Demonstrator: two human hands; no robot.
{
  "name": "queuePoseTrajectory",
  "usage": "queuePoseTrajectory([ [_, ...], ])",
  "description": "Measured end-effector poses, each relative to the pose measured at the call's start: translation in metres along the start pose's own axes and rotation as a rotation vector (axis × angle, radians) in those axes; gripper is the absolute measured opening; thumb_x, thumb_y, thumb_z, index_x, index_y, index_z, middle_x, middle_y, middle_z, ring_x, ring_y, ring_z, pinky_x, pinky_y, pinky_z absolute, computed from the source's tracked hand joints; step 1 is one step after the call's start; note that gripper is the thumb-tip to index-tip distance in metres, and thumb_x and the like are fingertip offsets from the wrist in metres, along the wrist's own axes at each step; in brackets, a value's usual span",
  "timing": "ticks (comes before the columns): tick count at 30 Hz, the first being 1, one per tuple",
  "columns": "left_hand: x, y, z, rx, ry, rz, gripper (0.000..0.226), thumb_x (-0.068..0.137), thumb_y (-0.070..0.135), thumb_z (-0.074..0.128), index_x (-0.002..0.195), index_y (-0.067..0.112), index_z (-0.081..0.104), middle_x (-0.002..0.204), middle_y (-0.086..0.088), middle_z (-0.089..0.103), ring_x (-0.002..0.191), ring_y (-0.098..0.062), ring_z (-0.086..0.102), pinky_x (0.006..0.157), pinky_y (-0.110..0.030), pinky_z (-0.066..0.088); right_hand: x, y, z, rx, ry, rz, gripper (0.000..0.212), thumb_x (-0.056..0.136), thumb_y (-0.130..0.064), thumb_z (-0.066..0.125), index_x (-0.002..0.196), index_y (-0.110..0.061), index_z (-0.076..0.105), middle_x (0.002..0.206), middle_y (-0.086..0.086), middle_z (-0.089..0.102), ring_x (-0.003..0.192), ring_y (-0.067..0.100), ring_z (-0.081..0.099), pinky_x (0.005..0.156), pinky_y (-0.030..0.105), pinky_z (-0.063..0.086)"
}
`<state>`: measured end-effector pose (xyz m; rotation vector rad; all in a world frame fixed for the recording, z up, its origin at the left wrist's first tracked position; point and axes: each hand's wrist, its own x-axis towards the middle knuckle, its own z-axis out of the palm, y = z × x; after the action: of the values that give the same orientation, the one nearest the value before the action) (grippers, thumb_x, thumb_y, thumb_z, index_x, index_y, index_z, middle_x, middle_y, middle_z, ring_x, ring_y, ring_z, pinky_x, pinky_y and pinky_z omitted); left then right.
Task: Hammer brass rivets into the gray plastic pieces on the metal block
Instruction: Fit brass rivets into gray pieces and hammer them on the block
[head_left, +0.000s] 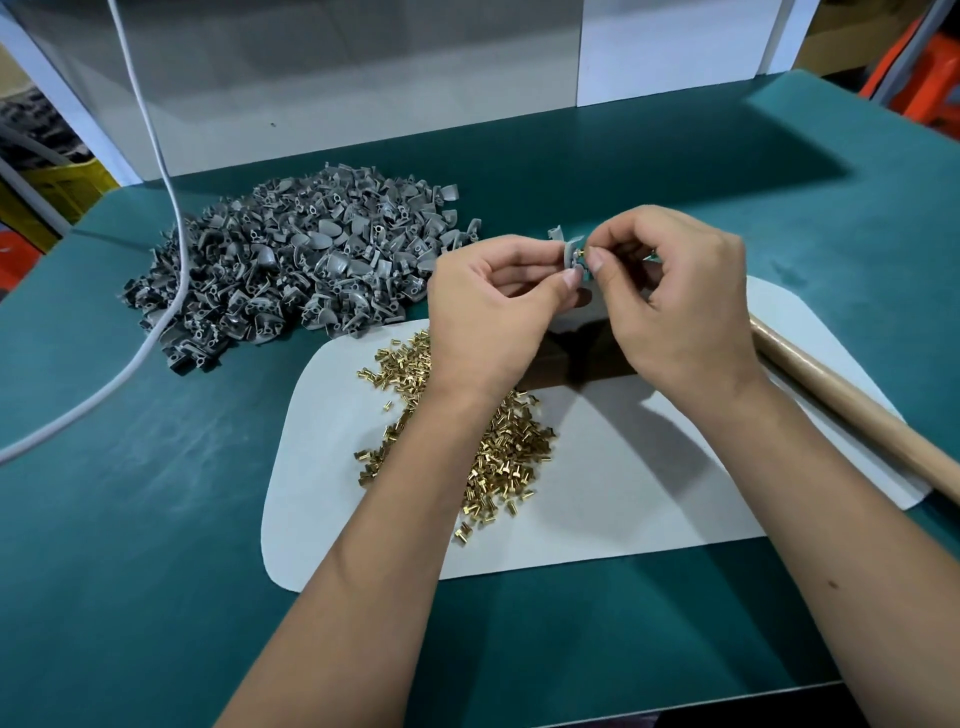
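A teal worktop (156, 519) carries a pale rounded mat (597, 493) near its front middle. A loose scatter of brass rivets (509, 457) lies on the left half of the mat, partly hidden under the left forearm. Behind the mat on the left sits a large heap of gray plastic pieces (291, 270), and a white cable (171, 291) trails down from above, across that heap and off the left edge. A wooden handle (857, 405) lies along the mat's right side, running out of view at the right edge. A dark block (582, 353), mostly covered by the hands and their shadow, rests on the mat's rear part.

The mat's front right part and the worktop strip in front of it lie bare; the rear is closed off by white panels.

Both hands are raised above the mat's rear. The left hand (493, 301) pinches one gray plastic piece (571, 254) with its fingers closed on it. The right hand (675, 306) pinches a single brass rivet (586, 253), its thumb and forefinger together on it, the rivet touching the piece.
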<state>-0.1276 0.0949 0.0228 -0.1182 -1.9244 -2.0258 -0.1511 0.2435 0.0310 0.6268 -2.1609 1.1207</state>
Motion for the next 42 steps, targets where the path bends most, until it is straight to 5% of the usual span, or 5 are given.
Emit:
queuePoseTrajectory([
  [13, 0.0, 0.0, 0.004, 0.259, 0.025, 0.034, 0.025, 0.082, -0.008, 0.078, 0.077, 0.017, 0.077, 0.076, -0.006, 0.078, 0.07, -0.019, 0.077, 0.069, -0.032, 0.064, 0.002, -0.002, -0.002, -0.079, -0.1, 0.011, 0.005, 0.084, -0.008, 0.067, 0.084, -0.007, 0.072, 0.078, 0.0, 0.069, 0.074, 0.015, 0.061, 0.071, 0.023, 0.048],
  [23, 0.001, -0.002, 0.001, 0.475, 0.022, 0.135, 0.018, 0.076, 0.008, 0.086, 0.088, 0.019, 0.077, 0.073, 0.007, 0.074, 0.067, -0.006, 0.072, 0.069, -0.034, 0.064, 0.0, 0.001, 0.002, -0.053, -0.076, 0.043, 0.007, 0.088, -0.01, 0.068, 0.088, -0.009, 0.075, 0.081, -0.002, 0.071, 0.076, 0.015, 0.063, 0.075, 0.025, 0.049],
  [27, 0.001, -0.002, -0.002, 0.459, 0.012, 0.137, 0.037, 0.08, 0.008, 0.086, 0.113, 0.017, 0.075, 0.074, -0.002, 0.074, 0.064, -0.016, 0.074, 0.068, -0.041, 0.064, 0.002, 0.004, -0.001, -0.033, -0.112, -0.011, 0.01, 0.092, -0.009, 0.066, 0.093, -0.006, 0.076, 0.087, 0.002, 0.071, 0.081, 0.015, 0.063, 0.076, 0.021, 0.047],
  [37, 0.003, 0.01, -0.013, 0.131, -0.138, -0.034, 0.008, 0.092, 0.005, 0.073, 0.1, 0.003, 0.075, 0.078, -0.015, 0.073, 0.062, -0.024, 0.072, 0.06, -0.03, 0.062, 0.004, 0.004, -0.007, -0.003, -0.092, -0.109, 0.008, 0.094, -0.01, 0.07, 0.095, -0.007, 0.077, 0.087, 0.005, 0.07, 0.081, 0.02, 0.064, 0.073, 0.033, 0.051],
  [42, 0.003, 0.011, -0.015, 0.055, -0.192, -0.069, 0.018, 0.101, 0.006, 0.059, 0.104, -0.007, 0.071, 0.079, -0.021, 0.067, 0.063, -0.024, 0.068, 0.061, -0.029, 0.062, 0.004, 0.004, -0.008, 0.041, -0.145, -0.131, 0.011, 0.095, -0.007, 0.066, 0.096, -0.005, 0.077, 0.087, 0.004, 0.07, 0.082, 0.018, 0.064, 0.074, 0.028, 0.049],
])
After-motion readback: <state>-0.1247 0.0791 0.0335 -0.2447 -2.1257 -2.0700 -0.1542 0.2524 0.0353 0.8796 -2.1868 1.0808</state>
